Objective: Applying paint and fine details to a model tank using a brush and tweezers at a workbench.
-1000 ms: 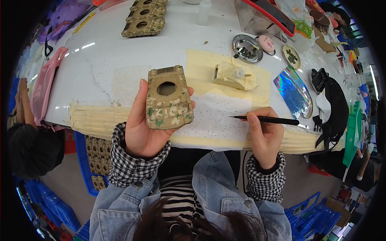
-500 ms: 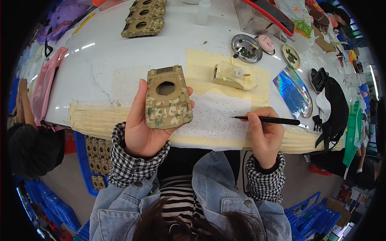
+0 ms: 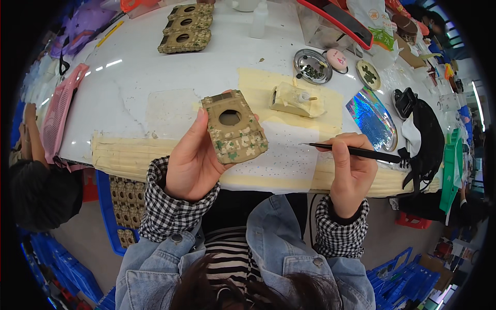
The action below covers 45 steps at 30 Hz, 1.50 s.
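My left hand [image 3: 194, 160] is closed round a camouflage model tank hull [image 3: 243, 135], tilted, with a round hole in its top. In my right hand [image 3: 354, 173] a pair of black tweezers [image 3: 369, 153] is pinched, its thin tips pointing left. Below those tips lies a white sheet [image 3: 281, 165] dotted with many tiny specks. Whether the tips hold one of the specks is too small to tell. Behind the sheet stands a small tape-covered block [image 3: 297, 101] with a short nozzle or stick on top.
Several more camouflage hulls [image 3: 187, 30] stand at the back left, others in a blue crate [image 3: 106, 206] below the table. A metal dish [image 3: 312, 66] of small dark green parts, a shallow dish [image 3: 368, 75], a white bottle [image 3: 259, 20] and a red-cased phone [image 3: 338, 23] lie beyond.
The hull in my left hand has shifted right and turned slightly, its near end swinging right. My right hand with the tweezers has moved a little to the right.
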Each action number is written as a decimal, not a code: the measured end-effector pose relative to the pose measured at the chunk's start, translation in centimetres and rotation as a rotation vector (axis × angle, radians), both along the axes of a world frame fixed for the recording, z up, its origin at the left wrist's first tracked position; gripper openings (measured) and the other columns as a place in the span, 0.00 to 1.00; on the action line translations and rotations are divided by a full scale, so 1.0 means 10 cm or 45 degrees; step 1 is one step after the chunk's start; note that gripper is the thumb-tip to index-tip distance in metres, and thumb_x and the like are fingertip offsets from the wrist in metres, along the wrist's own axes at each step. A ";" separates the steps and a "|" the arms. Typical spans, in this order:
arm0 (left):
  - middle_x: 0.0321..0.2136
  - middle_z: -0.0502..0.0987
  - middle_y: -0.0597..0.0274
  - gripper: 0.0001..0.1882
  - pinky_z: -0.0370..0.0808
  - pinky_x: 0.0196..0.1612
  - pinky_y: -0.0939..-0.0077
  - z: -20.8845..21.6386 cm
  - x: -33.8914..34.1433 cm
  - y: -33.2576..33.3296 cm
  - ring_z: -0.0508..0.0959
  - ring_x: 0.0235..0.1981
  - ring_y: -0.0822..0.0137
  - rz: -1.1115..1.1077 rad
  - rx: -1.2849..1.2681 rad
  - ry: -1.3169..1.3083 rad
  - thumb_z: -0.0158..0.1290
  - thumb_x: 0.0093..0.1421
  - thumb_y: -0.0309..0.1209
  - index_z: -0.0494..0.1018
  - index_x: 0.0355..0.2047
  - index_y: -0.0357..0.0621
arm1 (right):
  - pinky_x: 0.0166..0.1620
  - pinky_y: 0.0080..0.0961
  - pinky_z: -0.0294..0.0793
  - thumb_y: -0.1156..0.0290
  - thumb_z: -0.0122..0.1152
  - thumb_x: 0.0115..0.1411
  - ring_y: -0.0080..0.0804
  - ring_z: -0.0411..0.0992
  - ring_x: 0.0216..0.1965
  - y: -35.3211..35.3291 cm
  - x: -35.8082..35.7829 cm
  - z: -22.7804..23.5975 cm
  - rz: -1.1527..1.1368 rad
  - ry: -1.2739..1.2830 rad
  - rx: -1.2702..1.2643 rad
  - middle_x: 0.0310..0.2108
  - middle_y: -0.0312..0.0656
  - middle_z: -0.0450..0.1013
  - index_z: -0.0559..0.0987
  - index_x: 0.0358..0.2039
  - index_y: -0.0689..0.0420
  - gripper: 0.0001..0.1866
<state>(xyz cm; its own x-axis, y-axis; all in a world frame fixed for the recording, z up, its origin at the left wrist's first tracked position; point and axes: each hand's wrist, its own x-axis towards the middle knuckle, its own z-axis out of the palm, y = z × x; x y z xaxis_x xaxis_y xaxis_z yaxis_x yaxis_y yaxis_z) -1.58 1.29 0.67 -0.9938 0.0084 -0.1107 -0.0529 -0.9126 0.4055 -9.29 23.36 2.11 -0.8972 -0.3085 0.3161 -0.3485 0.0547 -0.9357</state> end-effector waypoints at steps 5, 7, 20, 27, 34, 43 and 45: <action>0.56 0.59 0.38 0.29 0.72 0.54 0.63 -0.05 0.00 -0.01 0.66 0.56 0.49 -0.022 0.045 0.020 0.24 0.68 0.47 0.47 0.62 0.40 | 0.39 0.20 0.68 0.79 0.58 0.57 0.26 0.71 0.32 -0.11 -0.02 0.15 0.018 0.067 -0.072 0.28 0.42 0.72 0.73 0.30 0.65 0.04; 0.55 0.60 0.39 0.29 0.71 0.55 0.62 -0.03 0.01 -0.01 0.67 0.55 0.50 -0.037 -0.040 -0.012 0.24 0.68 0.47 0.47 0.63 0.42 | 0.39 0.19 0.68 0.79 0.58 0.56 0.26 0.71 0.32 -0.12 -0.03 0.20 0.052 0.098 -0.051 0.28 0.41 0.72 0.73 0.30 0.65 0.04; 0.53 0.64 0.59 0.29 0.71 0.54 0.65 -0.01 -0.02 -0.03 0.69 0.53 0.64 -0.144 -0.224 0.009 0.24 0.67 0.51 0.47 0.63 0.49 | 0.37 0.23 0.73 0.80 0.63 0.52 0.32 0.75 0.33 -0.39 0.02 0.53 0.472 0.218 -0.020 0.30 0.45 0.76 0.77 0.31 0.65 0.06; 0.52 0.65 0.61 0.29 0.72 0.53 0.66 0.03 -0.01 -0.02 0.70 0.52 0.65 -0.156 -0.211 0.009 0.25 0.68 0.51 0.48 0.62 0.49 | 0.35 0.23 0.73 0.82 0.64 0.49 0.34 0.75 0.31 -0.49 -0.04 0.53 0.570 0.435 0.068 0.29 0.45 0.75 0.77 0.30 0.65 0.07; 0.51 0.66 0.61 0.29 0.72 0.53 0.66 0.02 -0.02 -0.03 0.71 0.52 0.65 -0.179 -0.189 0.037 0.25 0.67 0.51 0.49 0.62 0.49 | 0.35 0.25 0.73 0.82 0.65 0.48 0.36 0.75 0.31 -0.52 -0.03 0.51 0.550 0.487 0.064 0.29 0.45 0.75 0.77 0.30 0.65 0.08; 0.52 0.65 0.60 0.29 0.72 0.53 0.66 0.00 -0.02 -0.03 0.71 0.52 0.64 -0.185 -0.168 0.043 0.25 0.68 0.50 0.49 0.62 0.48 | 0.35 0.26 0.74 0.80 0.66 0.47 0.38 0.75 0.31 -0.53 -0.02 0.51 0.544 0.507 0.092 0.28 0.45 0.75 0.76 0.29 0.65 0.08; 0.53 0.65 0.59 0.29 0.72 0.53 0.66 0.02 -0.02 -0.03 0.70 0.52 0.64 -0.197 -0.166 0.047 0.25 0.68 0.50 0.49 0.62 0.48 | 0.36 0.26 0.74 0.80 0.66 0.47 0.38 0.75 0.32 -0.52 -0.02 0.52 0.544 0.515 0.113 0.28 0.45 0.75 0.77 0.29 0.65 0.08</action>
<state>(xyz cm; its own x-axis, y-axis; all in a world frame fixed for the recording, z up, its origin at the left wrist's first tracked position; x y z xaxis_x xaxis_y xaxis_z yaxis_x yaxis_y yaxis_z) -1.78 0.95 0.86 -0.9852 0.1490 -0.0843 -0.1710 -0.8345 0.5238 -9.51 18.14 7.33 -0.5016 -0.6564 0.5635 -0.6846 -0.0970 -0.7224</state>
